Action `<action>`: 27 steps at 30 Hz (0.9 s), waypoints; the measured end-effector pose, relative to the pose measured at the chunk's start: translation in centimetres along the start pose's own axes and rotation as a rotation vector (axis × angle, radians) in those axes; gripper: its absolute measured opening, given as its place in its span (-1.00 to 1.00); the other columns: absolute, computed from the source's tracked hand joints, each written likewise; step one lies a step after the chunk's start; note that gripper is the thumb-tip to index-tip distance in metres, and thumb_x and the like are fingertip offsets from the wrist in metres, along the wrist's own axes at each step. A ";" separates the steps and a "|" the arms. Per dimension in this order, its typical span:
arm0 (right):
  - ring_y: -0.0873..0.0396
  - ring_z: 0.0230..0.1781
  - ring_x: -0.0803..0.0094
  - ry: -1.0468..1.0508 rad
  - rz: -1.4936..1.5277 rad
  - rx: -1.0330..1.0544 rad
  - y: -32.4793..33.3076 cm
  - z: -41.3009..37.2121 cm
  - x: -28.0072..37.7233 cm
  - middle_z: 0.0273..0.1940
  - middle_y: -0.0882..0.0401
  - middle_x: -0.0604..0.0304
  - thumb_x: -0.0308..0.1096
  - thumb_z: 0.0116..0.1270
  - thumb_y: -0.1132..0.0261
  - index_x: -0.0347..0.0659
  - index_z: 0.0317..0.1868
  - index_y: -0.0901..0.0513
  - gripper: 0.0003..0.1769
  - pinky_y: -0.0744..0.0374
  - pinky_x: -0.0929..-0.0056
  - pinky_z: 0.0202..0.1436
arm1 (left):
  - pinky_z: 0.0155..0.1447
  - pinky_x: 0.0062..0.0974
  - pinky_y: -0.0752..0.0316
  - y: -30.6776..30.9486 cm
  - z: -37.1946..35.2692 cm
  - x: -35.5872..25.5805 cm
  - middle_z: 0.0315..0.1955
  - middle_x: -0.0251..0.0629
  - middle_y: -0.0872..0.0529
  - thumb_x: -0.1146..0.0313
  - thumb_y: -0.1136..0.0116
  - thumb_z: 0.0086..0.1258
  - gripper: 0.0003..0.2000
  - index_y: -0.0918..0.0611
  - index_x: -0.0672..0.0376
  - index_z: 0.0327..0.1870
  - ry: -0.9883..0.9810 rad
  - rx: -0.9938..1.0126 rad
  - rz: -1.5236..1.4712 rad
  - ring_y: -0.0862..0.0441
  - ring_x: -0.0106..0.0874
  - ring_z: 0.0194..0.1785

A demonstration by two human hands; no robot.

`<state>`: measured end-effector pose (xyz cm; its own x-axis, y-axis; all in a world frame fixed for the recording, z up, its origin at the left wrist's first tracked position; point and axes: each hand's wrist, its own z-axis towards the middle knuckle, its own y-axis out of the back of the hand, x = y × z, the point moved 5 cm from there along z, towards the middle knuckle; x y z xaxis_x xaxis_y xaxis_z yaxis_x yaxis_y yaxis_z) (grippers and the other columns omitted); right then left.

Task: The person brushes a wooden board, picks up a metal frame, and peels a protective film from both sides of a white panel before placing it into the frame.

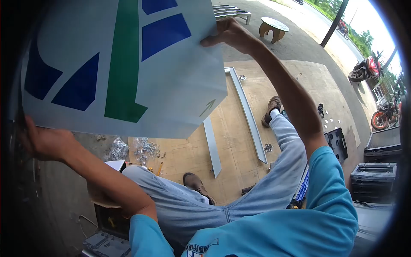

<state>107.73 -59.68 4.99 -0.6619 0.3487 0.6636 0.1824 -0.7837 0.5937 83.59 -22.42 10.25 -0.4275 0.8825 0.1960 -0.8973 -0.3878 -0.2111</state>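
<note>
I hold up a large pale grey sign panel (171,81) with blue shapes and a green stripe on its face. A small arrow mark shows near its lower right corner. My left hand (49,141) is closed on the panel's lower left edge, its fingers partly hidden in dark shadow. At the right edge, higher up, my right hand (227,34) grips the panel with the thumb on its front. Below the panel, a long metal channel (246,111) and a shorter metal strip (212,150) lie on a wooden board (235,137).
Bags of screws (145,150) and a yellow pencil (160,168) lie by my left knee. An open tool case (337,143) is at the right. Stacked metal frames (373,173) stand farther right. Beyond are a small round table (275,24) and parked motorcycles (366,70).
</note>
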 end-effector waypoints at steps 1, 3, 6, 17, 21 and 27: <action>-0.65 -0.30 0.45 0.023 -0.027 -0.028 1.8 0.2 0.5 -0.30 -0.70 0.16 -0.30 -0.05 -0.49 -0.18 -0.16 -0.70 -0.62 -0.54 0.41 -0.03 | -0.11 -0.42 -0.55 -1.2 -0.7 -0.4 -0.14 -0.09 -0.59 0.40 -0.06 0.31 -0.77 -0.61 0.42 -0.19 0.506 -0.143 -0.501 -0.60 -0.32 -0.10; -0.65 -0.21 0.32 0.135 -0.088 -0.184 4.6 0.0 3.1 -0.20 -0.68 0.09 -0.30 -0.08 -0.50 -0.17 -0.05 -0.66 -0.51 -0.55 0.29 -0.03 | -0.03 -0.36 -0.51 -6.1 -6.3 -2.4 -0.14 -0.14 -0.55 0.38 -0.04 0.29 -0.77 -0.59 0.40 -0.19 0.953 -0.137 -0.939 -0.55 -0.34 -0.05; -0.59 -0.09 0.22 0.237 -0.335 -0.149 7.4 0.0 5.0 -0.12 -0.62 -0.08 -0.02 0.01 -0.38 -0.17 -0.01 -0.64 -0.44 -0.49 0.24 0.03 | 0.04 -0.25 -0.50 -10.8 -14.1 -6.5 -0.19 -0.17 -0.52 0.44 -0.02 0.24 -0.80 -0.56 0.37 -0.19 1.471 0.172 -1.353 -0.52 -0.33 -0.05; -0.59 -0.16 0.14 -0.167 -0.682 0.302 -0.1 -7.4 -7.1 -0.22 -0.66 0.08 -0.47 -0.01 -0.37 -0.13 -0.15 -0.67 -0.67 -0.52 0.22 -0.08 | -0.09 -0.34 -0.61 3.5 -42.0 -27.8 -0.22 -0.10 -0.53 0.49 -0.06 0.19 -0.84 -0.46 0.37 -0.25 2.408 1.153 -1.187 -0.64 -0.16 -0.15; -0.61 -0.22 0.13 -0.196 -0.662 0.400 -3.7 -10.6 -10.9 -0.30 -0.65 0.00 -0.53 0.03 -0.33 -0.19 -0.17 -0.66 -0.71 -0.52 0.21 -0.09 | -0.13 -0.29 -0.63 10.1 -48.4 -30.8 -0.26 -0.12 -0.50 0.44 -0.07 0.19 -0.79 -0.42 0.34 -0.22 2.526 1.204 -0.964 -0.64 -0.13 -0.20; -0.61 -0.30 0.16 -0.251 -0.568 0.415 -7.0 -14.1 -15.5 -0.39 -0.65 0.06 -0.58 0.07 -0.25 -0.21 -0.28 -0.65 -0.82 -0.53 0.25 -0.23 | -0.09 -0.19 -0.55 12.1 -51.3 -27.1 -0.30 0.00 -0.55 0.47 -0.11 0.06 -0.71 -0.44 0.38 -0.18 1.539 1.875 -0.641 -0.63 -0.03 -0.22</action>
<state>106.49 -66.89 -15.88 -0.5595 0.7879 0.2574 0.1542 -0.2062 0.9663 90.00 -37.31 -46.75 -0.6162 0.1047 -0.7806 -0.3222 0.8709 0.3711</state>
